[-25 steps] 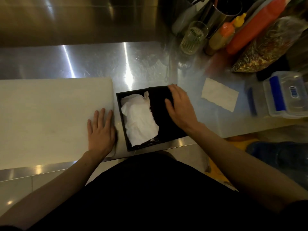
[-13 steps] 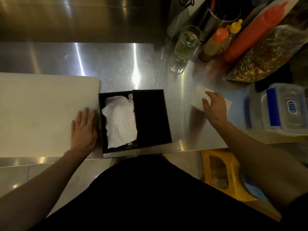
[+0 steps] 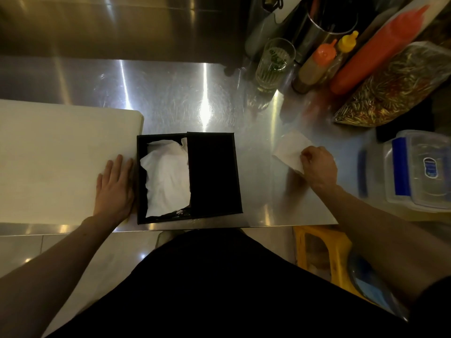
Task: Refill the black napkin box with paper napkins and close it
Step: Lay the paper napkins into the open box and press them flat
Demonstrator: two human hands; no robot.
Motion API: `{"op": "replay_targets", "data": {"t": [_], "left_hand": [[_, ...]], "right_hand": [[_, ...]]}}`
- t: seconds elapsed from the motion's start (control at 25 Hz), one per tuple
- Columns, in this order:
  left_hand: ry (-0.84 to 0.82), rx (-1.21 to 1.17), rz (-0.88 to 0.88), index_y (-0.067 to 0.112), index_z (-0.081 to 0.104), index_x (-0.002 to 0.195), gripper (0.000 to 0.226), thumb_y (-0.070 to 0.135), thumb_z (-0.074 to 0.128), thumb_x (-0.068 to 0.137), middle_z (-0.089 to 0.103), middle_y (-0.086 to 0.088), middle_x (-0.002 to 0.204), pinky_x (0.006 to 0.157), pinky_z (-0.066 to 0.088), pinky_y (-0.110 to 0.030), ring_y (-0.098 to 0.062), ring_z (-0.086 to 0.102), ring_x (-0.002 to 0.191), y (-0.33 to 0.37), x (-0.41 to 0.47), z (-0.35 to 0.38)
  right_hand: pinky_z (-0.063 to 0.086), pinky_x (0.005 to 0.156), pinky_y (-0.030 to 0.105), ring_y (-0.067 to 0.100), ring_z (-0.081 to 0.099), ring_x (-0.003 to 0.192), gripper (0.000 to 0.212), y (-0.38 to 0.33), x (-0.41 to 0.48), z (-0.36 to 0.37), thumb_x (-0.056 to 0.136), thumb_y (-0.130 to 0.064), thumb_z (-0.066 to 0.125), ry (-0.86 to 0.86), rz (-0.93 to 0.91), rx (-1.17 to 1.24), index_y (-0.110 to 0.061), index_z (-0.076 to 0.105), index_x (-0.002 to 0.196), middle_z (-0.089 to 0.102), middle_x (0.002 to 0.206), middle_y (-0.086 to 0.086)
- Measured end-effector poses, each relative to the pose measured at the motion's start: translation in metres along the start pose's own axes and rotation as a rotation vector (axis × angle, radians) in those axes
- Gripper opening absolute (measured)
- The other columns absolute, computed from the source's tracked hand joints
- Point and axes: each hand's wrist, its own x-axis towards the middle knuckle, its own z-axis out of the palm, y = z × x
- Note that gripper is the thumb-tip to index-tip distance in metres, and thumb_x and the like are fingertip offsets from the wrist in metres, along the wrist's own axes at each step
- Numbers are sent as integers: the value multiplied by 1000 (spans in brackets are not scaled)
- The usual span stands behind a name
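Note:
The black napkin box sits at the steel counter's front edge, its black lid slid right so the left half is uncovered. Crumpled white napkins fill the uncovered half. My left hand lies flat, fingers apart, on the white cutting board beside the box's left wall. To the right of the box, my right hand is closed on the near edge of a loose white paper napkin lying on the counter.
A white cutting board covers the counter's left. A drinking glass, sauce bottles, a red bottle and a bag of dried food crowd the back right. A clear plastic container stands far right. A yellow stool stands below.
My right hand left the box lid, moved right to the loose napkin and closed its fingers on it. My left hand stayed flat on the board.

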Motion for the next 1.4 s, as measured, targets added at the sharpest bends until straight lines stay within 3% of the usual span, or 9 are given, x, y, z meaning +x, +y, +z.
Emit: {"op": "replay_targets", "data": {"t": [0.32, 0.52, 0.64, 0.96, 1.2, 1.4], "left_hand": [[-1, 19, 12, 14, 26, 151, 63, 30, 27, 90, 21, -18, 159, 111, 22, -59, -42, 18, 145, -5, 0, 1], [1, 27, 49, 20, 26, 151, 61, 37, 26, 92, 25, -14, 158, 110, 24, -56, -38, 22, 144, -17, 1, 2], [2, 36, 101, 23, 30, 149, 60, 41, 26, 92, 31, -12, 156, 108, 29, -54, -35, 27, 141, -28, 4, 1], [9, 32, 193, 21, 35, 147, 58, 43, 27, 95, 34, -13, 154, 105, 31, -51, -36, 30, 139, -38, 4, -3], [16, 1, 220, 20, 35, 148, 55, 38, 34, 96, 29, -11, 157, 108, 27, -49, -33, 26, 143, -43, 3, -4], [10, -18, 252, 21, 34, 149, 55, 38, 34, 97, 27, -11, 158, 108, 27, -50, -33, 25, 144, -51, 5, -2]], "right_hand": [[46, 77, 35, 27, 58, 87, 12, -47, -28, 10, 93, -13, 54, 51, -71, 205, -7, 64, 95, 63, 94, 14], [44, 71, 11, 6, 55, 76, 7, -116, -60, -4, 92, -11, 58, 169, -201, 400, -12, 65, 91, 62, 87, 1], [44, 68, 7, -1, 56, 74, 5, -162, -83, -13, 92, -13, 60, 188, -245, 512, -15, 65, 91, 61, 87, -3], [47, 67, 10, 0, 57, 75, 6, -262, -134, 6, 91, -15, 61, 164, -286, 599, -20, 64, 89, 58, 83, -7], [56, 70, 29, 10, 57, 74, 8, -288, -152, 57, 95, -19, 56, 29, -175, 459, -16, 60, 89, 55, 89, -2], [55, 83, 39, 21, 59, 93, 31, -298, -164, 76, 97, -33, 51, -125, -135, 225, -9, 57, 115, 54, 115, 10]]}}
